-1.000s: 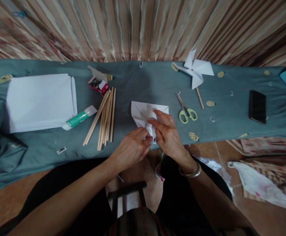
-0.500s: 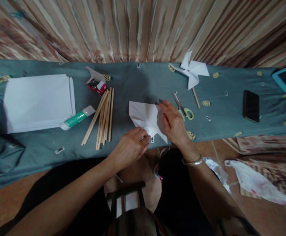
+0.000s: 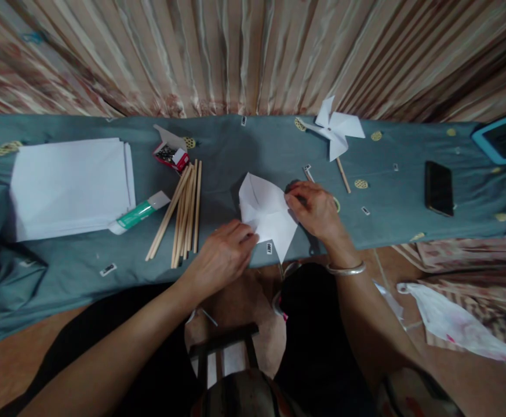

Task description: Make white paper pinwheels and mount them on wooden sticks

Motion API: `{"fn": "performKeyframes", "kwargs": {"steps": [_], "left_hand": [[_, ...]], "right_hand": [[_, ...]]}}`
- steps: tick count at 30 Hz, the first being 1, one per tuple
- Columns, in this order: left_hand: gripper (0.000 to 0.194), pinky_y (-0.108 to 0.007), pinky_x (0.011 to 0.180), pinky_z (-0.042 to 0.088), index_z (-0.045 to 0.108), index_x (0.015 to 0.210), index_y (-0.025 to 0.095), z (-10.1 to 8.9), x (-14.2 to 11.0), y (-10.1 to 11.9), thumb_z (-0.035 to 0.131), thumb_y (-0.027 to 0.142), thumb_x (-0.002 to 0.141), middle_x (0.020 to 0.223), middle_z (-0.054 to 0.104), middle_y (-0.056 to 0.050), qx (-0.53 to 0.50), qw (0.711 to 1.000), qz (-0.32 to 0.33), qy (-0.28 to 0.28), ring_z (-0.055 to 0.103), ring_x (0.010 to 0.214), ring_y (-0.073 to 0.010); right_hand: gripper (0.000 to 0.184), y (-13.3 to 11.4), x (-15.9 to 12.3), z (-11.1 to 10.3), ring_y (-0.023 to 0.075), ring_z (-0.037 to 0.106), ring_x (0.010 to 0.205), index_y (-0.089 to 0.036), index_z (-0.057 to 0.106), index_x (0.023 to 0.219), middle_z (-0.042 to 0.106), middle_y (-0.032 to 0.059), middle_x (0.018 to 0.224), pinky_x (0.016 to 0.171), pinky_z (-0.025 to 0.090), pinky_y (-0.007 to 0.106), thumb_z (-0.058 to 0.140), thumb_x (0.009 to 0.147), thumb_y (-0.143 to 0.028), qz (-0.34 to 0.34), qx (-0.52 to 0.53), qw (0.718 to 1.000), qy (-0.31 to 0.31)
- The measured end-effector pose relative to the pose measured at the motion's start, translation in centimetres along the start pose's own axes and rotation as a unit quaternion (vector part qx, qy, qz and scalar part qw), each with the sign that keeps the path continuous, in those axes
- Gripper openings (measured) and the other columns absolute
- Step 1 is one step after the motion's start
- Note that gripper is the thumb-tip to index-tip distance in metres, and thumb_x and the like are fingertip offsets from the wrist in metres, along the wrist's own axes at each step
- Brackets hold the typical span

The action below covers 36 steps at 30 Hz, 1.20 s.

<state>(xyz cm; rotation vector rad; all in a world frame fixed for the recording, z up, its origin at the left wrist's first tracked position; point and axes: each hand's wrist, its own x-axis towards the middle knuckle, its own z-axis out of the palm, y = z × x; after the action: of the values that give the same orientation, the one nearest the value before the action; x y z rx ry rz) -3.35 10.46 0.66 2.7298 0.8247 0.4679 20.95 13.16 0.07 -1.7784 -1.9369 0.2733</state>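
Note:
A white sheet of paper (image 3: pixel 270 217) with slits cut into it lies between my hands near the table's front edge, one pointed corner toward me. My left hand (image 3: pixel 229 249) pinches its lower left edge. With fingers closed, my right hand (image 3: pixel 316 208) grips the paper's right edge; a silver bangle circles that wrist. Green-handled scissors (image 3: pixel 337 204) lie mostly hidden behind my right hand. Beyond them rests a white paper pinwheel (image 3: pixel 335 127) on a wooden stick (image 3: pixel 343 175).
To the left are a stack of white paper (image 3: pixel 70 188), a green-and-white glue tube (image 3: pixel 137 217), several wooden sticks (image 3: pixel 185 214) and a red box of small metal pins (image 3: pixel 172 153). A black phone (image 3: pixel 439 188) and a blue-framed device (image 3: pixel 505 140) lie right. A pleated curtain (image 3: pixel 235 58) hangs behind.
The paper has turned clockwise between my hands, its cut corner now pointing toward me. My right hand has shifted right and now covers most of the scissors.

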Motion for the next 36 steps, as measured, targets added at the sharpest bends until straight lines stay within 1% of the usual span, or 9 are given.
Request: {"fn": "performKeyframes", "kwargs": {"steps": [3, 9, 13, 16, 18, 21, 24, 28, 36], "left_hand": [[0.021, -0.041, 0.084, 0.055, 0.066, 0.102, 0.010, -0.5, 0.0, -1.1, 0.055, 0.006, 0.085, 0.101, 0.065, -0.012, 0.028, 0.999, -0.004, 0.026, 0.058, 0.095, -0.0261], [0.026, -0.040, 0.084, 0.055, 0.067, 0.105, 0.011, -1.0, -0.1, -2.9, 0.054, 0.005, 0.083, 0.102, 0.066, -0.012, 0.066, 0.996, -0.024, 0.054, 0.059, 0.096, -0.0264], [0.027, -0.042, 0.084, 0.053, 0.065, 0.111, 0.010, -1.1, 0.0, -2.3, 0.053, 0.007, 0.086, 0.108, 0.066, -0.013, 0.075, 0.994, -0.017, 0.080, 0.058, 0.097, -0.0274], [0.021, -0.041, 0.082, 0.052, 0.064, 0.108, 0.011, -0.6, 0.1, -1.0, 0.055, 0.020, 0.092, 0.107, 0.066, -0.012, 0.055, 0.995, 0.011, 0.087, 0.058, 0.097, -0.0269], [0.020, -0.039, 0.081, 0.051, 0.064, 0.104, 0.012, -0.1, 0.2, 0.0, 0.058, 0.027, 0.092, 0.101, 0.067, -0.010, 0.037, 0.997, 0.031, 0.059, 0.058, 0.094, -0.0253], [0.018, -0.037, 0.078, 0.050, 0.063, 0.101, 0.012, 0.8, 0.3, 0.8, 0.061, 0.026, 0.090, 0.097, 0.066, -0.009, 0.032, 0.998, 0.042, 0.027, 0.059, 0.090, -0.0241], [0.014, -0.036, 0.075, 0.050, 0.063, 0.099, 0.012, 1.3, 0.4, 0.9, 0.060, 0.023, 0.090, 0.094, 0.066, -0.009, 0.036, 0.998, 0.039, 0.031, 0.059, 0.086, -0.0236], [0.010, -0.033, 0.072, 0.051, 0.063, 0.092, 0.013, 1.3, 0.5, 1.0, 0.054, 0.018, 0.093, 0.087, 0.065, -0.007, 0.046, 0.998, 0.035, 0.029, 0.059, 0.081, -0.0210], [0.016, -0.027, 0.065, 0.053, 0.064, 0.091, 0.013, 0.7, 0.1, 0.8, 0.048, 0.016, 0.095, 0.090, 0.067, -0.006, 0.045, 0.997, 0.026, 0.050, 0.064, 0.078, -0.0174]], "right_hand": [[0.018, 0.2, -0.5, -0.5, 0.0239, 0.069, 0.091, -0.020, 0.070, 0.073, 0.074, 0.0069, 0.093, 0.085, 0.051, 0.038, 0.057, 0.085, -0.027, 0.046, 0.049, 0.998, 0.010], [0.018, -0.1, -2.1, -1.5, 0.0213, 0.069, 0.082, -0.021, 0.068, 0.068, 0.075, 0.0035, 0.088, 0.077, 0.049, 0.035, 0.059, 0.082, -0.029, 0.093, 0.097, 0.991, -0.025], [0.019, -0.9, -2.9, -1.9, 0.0204, 0.068, 0.078, -0.022, 0.067, 0.065, 0.074, 0.0025, 0.086, 0.073, 0.048, 0.034, 0.061, 0.081, -0.029, 0.099, 0.066, 0.992, -0.043], [0.019, -1.1, -3.1, -2.0, 0.0200, 0.068, 0.074, -0.022, 0.066, 0.064, 0.073, 0.0022, 0.082, 0.071, 0.047, 0.033, 0.061, 0.081, -0.029, 0.101, 0.039, 0.993, -0.056], [0.019, -1.1, -3.2, -2.0, 0.0220, 0.068, 0.078, -0.022, 0.066, 0.066, 0.073, 0.0036, 0.083, 0.074, 0.048, 0.035, 0.061, 0.083, -0.029, 0.095, 0.019, 0.994, -0.052], [0.015, -1.1, -3.3, -1.8, 0.0254, 0.068, 0.089, -0.021, 0.069, 0.076, 0.073, 0.0065, 0.089, 0.084, 0.049, 0.040, 0.060, 0.085, -0.030, 0.071, 0.008, 0.997, -0.025], [0.014, -1.3, -3.4, -1.8, 0.0251, 0.067, 0.099, -0.021, 0.070, 0.089, 0.073, 0.0074, 0.100, 0.093, 0.049, 0.042, 0.057, 0.087, -0.025, 0.024, 0.031, 0.999, -0.001], [0.020, -1.4, -3.5, -1.8, 0.0243, 0.066, 0.107, -0.021, 0.070, 0.098, 0.072, 0.0077, 0.111, 0.098, 0.048, 0.043, 0.052, 0.090, -0.021, -0.015, 0.076, 0.997, -0.021], [0.027, -0.1, -3.7, -1.4, 0.0202, 0.065, 0.113, -0.024, 0.072, 0.105, 0.072, 0.0048, 0.117, 0.104, 0.046, 0.040, 0.050, 0.089, -0.020, 0.033, 0.206, 0.975, -0.077]]}}
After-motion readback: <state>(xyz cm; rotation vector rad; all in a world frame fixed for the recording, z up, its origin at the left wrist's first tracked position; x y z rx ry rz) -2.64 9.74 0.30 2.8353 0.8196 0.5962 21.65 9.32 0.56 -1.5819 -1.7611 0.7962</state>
